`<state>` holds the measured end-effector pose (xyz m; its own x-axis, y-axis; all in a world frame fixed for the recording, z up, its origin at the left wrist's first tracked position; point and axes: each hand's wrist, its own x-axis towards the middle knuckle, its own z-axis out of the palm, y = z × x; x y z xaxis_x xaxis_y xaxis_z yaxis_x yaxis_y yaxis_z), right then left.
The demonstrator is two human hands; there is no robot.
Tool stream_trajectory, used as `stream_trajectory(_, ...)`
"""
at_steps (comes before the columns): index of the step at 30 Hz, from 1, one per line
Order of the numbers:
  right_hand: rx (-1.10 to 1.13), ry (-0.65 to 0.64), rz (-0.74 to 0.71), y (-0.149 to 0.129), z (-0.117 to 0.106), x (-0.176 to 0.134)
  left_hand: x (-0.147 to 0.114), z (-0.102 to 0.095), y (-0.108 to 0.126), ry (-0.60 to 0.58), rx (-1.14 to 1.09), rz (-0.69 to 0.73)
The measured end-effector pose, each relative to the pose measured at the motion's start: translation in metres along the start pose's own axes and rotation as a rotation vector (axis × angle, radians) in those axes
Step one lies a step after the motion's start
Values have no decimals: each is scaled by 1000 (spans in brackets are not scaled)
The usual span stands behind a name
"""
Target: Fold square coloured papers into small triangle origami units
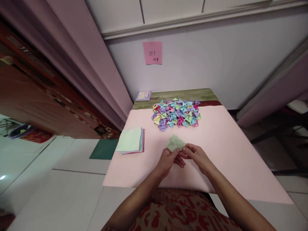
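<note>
A pale green piece of folded origami paper (175, 142) is held just above the pink-covered table. My left hand (169, 159) pinches its lower edge between thumb and fingers. From the right, my right hand (194, 154) closes on the paper's lower right corner, its thumb near the left thumb. Beyond the hands lies a heap of small folded paper pieces (178, 113) in purple, blue, pink, green and yellow. Left of the hands rests a stack of square paper sheets (130, 140), with a light green sheet on top.
At the table's far left corner is a small printed pack (143, 95). A pink note (153, 53) with handwriting is stuck on the white wall behind. The pink table cover (231, 154) extends to the right. Purple curtains (96, 64) hang on the left.
</note>
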<state>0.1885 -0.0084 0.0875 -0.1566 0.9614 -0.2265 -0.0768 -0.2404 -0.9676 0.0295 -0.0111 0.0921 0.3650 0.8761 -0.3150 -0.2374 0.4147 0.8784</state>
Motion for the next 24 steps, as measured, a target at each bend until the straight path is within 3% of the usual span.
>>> stream_trajectory(4, 61, 103, 0, 10, 5, 4, 0, -3, -2, -30, 37, -46)
stream_trajectory(7, 50, 184, -15, 13, 6, 7, 0, -7, -6, 13, 39, -92)
stream_trajectory(14, 109, 210, -8, 17, 8, 9, 1, -9, -13, -32, 55, -173)
stream_trajectory(20, 73, 169, 45, 19, 4, 9, 12, -22, -10, 199, 40, 14)
stream_trajectory(24, -20, 187, 58, 31, 0, 16, 21, -35, -16, 211, 147, -4)
